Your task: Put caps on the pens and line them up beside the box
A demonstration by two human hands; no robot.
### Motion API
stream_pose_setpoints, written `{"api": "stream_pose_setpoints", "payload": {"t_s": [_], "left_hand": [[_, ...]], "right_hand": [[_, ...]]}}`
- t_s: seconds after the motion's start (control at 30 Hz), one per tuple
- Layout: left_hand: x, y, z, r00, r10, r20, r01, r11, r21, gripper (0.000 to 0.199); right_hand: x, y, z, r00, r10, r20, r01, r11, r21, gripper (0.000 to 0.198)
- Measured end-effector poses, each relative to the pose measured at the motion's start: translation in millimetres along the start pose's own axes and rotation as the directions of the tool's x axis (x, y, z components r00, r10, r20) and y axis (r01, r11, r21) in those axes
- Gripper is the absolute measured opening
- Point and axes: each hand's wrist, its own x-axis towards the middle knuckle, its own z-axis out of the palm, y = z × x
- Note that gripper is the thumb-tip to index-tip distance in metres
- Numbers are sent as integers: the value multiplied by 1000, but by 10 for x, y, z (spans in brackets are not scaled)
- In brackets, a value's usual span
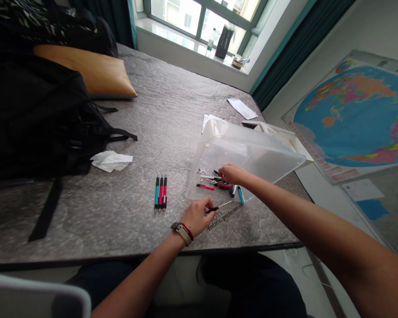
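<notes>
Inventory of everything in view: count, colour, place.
clear bin: 1, translucent, right of centre
pens: 3, one teal, two red, left of bin
pen parts: several, mixed colours, at bin
pen piece: 1, black, in front of bin
quilted surface: 1, grey, centre
tissue: 1, white, left of pens
backpack: 1, black, far left
bag: 1, black-and-white, upper left
cushion: 1, orange-tan, upper left
papers: 2+, white, behind bin
box: 1, white, behind bin
bottle: 1, clear, windowsill
carton: 1, dark, windowsill
tub: 1, pale, windowsill
curtains: 2, dark green, flanking window
map: 1, multicoloured, right wall
watch: 1, beige strap, left wrist
left hand: 1, holding pen piece
right hand: 1, among pen parts
</notes>
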Motion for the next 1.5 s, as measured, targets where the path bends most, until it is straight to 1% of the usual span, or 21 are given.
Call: {"api": "stream_pose_setpoints", "payload": {"t_s": [0.07,0.17,0.23,0.33,0.4,0.47,0.5,0.53,0.6,0.63,0.67,0.7,0.77,0.87,0.93,1.0,1.07,1.17,1.23,1.4,1.5], "left_hand": [[2,3,-2,1000,8,-2,-8,1000,-5,13],[6,8,-1,1000,3,0,-3,1000,2,13],[8,10,0,1000,-2,2,2,1000,9,13],[10,13,-1,1000,-8,2,8,1000,10,12],[12,13,-2,1000,-8,2,8,1000,8,13],[14,11,1,1000,-7,3,7,1000,7,13],[15,9,5,1000,-5,3,5,1000,8,13],[16,7,10,1000,-2,3,2,1000,9,13],[18,3,23,1000,4,2,-4,1000,13,13],[19,1,29,1000,6,3,-6,1000,14,14],[20,0,34,1000,6,5,-6,1000,13,14],[21,0,38,1000,6,6,-6,1000,10,14],[21,-1,41,1000,6,11,-6,1000,0,14],[18,-5,38,1000,9,13,-9,1000,-7,15],[17,-7,36,1000,11,9,-11,1000,-9,15],[18,-6,35,1000,11,5,-10,1000,-11,15],[22,-1,37,1000,6,5,-6,1000,-8,15],[32,7,41,1000,-2,11,2,1000,0,14],[37,8,45,1000,-1,15,1,1000,1,14],[40,-3,53,1000,6,13,-6,1000,-2,14],[39,0,53,1000,7,12,-7,1000,1,14]], "right_hand": [[-7,-9,-39,999,-15,-29,15,1000,6,20],[-9,-3,-83,998,9,-55,-9,1000,-2,19],[0,14,-93,996,55,-68,-54,998,13,23],[21,51,-78,985,141,-98,-133,987,88,36],[28,83,-58,973,185,-137,-168,977,128,38],[24,121,-39,966,199,-162,-177,974,141,36],[17,143,-31,969,199,-148,-177,973,147,38],[7,168,-24,975,198,-98,-181,971,157,41],[-20,222,-10,982,182,56,-189,967,171,51],[-37,251,-3,978,172,114,-190,968,163,53],[-55,280,6,975,167,144,-187,972,143,51],[-74,307,15,977,167,135,-183,976,117,46],[-110,355,35,982,173,76,-179,980,92,41],[-156,398,64,986,160,55,-166,975,149,43],[-184,409,80,992,123,22,-125,983,137,34],[-210,413,93,996,88,-11,-87,994,68,25],[-230,418,107,997,71,20,-71,997,5,22],[-241,433,136,989,50,140,-45,998,-37,17],[-242,444,163,981,40,192,-31,998,-47,16],[-271,439,211,977,25,211,-15,999,-49,21],[-299,417,212,977,35,211,-17,996,-85,23]]}}
